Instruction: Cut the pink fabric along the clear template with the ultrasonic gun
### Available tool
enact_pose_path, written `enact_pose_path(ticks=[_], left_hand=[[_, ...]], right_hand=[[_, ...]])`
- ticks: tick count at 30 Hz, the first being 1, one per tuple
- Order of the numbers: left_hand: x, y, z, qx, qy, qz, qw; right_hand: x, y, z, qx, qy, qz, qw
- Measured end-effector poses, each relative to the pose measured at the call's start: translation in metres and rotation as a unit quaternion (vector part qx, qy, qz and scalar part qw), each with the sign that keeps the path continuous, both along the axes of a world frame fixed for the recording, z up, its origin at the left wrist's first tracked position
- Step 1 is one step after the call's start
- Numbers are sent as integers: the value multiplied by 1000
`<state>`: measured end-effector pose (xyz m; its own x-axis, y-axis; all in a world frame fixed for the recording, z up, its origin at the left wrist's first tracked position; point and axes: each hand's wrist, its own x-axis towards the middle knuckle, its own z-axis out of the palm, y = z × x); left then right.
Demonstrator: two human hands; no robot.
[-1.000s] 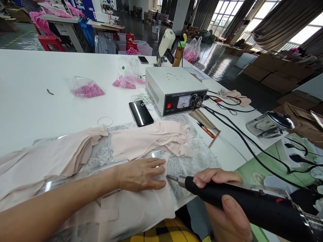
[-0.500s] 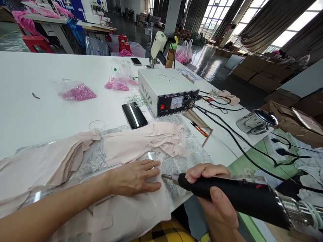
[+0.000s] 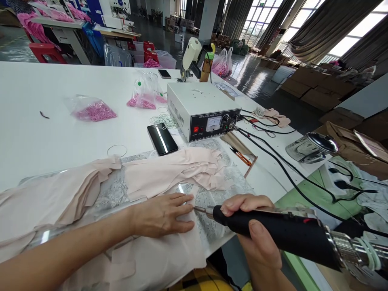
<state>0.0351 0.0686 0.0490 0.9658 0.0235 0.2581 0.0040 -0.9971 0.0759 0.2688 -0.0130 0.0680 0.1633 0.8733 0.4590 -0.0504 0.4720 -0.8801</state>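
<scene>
My left hand (image 3: 163, 215) lies flat with fingers stretched out, pressing on a pale pink fabric piece (image 3: 184, 252) on the table. In my right hand (image 3: 257, 226) is a black handheld ultrasonic welder (image 3: 281, 230), fingers wrapped round its grip. Its narrow metal tip (image 3: 203, 210) points left and meets the fabric's edge beside my left fingertips; whether it presses down I cannot tell. Beyond the left hand lies a loose stack of pink fabric pieces (image 3: 169, 167). Another pile of them (image 3: 63, 190) is at the left. A clear sheet (image 3: 212, 202) with a grey mottled look lies underneath.
A white control box (image 3: 203, 105) with a dial stands behind the fabric. Its black cable (image 3: 281, 167) sweeps right to the tool's side. A black phone (image 3: 163, 139), orange-handled snips (image 3: 241, 156), bags of pink bits (image 3: 93, 110) and a steel-lidded cup (image 3: 311, 147) are around.
The welder's tip has crept slightly up along the fabric's edge, and my right hand has shifted a little left with it. My left hand stays nearly still.
</scene>
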Motion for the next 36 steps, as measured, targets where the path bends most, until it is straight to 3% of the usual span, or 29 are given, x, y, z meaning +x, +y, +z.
enact_pose_path(ticks=[5, 13, 23, 36], left_hand=[[0, 1, 0, 5, 11, 0, 1000], [0, 1, -2, -18, -10, -8, 1000], [2, 3, -2, -60, -26, 4, 998], [-2, 3, -1, -88, -10, 48, 995]], right_hand=[[-1, 3, 4, 13, 3, 19, 1000], [-5, 22, 2, 58, 50, -52, 996], [-4, 33, -2, 82, 37, -61, 994], [-3, 36, -3, 60, 38, -58, 996]])
